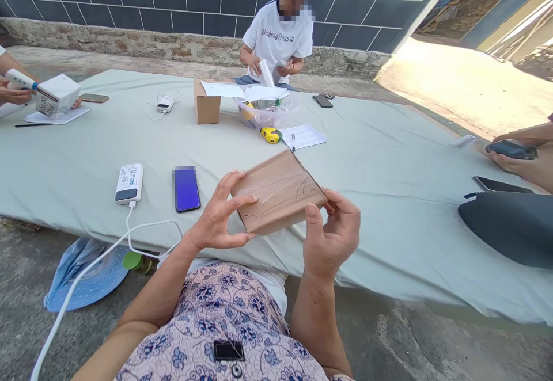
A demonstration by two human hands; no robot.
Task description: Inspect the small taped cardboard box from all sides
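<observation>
A brown cardboard box (276, 188) is held up tilted between my two hands, over the near edge of the table. Dark curved pen lines and a shiny strip like clear tape show on its upper face. My left hand (222, 214) grips the box's left end, with a finger lying on the upper face. Fingers of my right hand (330, 228) reach behind the right corner while the thumb is at the near side. Beyond the box lie a printed sheet (309, 136) with a pen (293, 142) and a yellow tape measure (271, 134).
Left of my hands are a phone (186, 189) and a white power bank (129, 183) with a cable. A plastic basket (259, 117) and another cardboard box (207, 107) stand farther back. People sit across and at both sides; one person's hands hold a white box (57, 94).
</observation>
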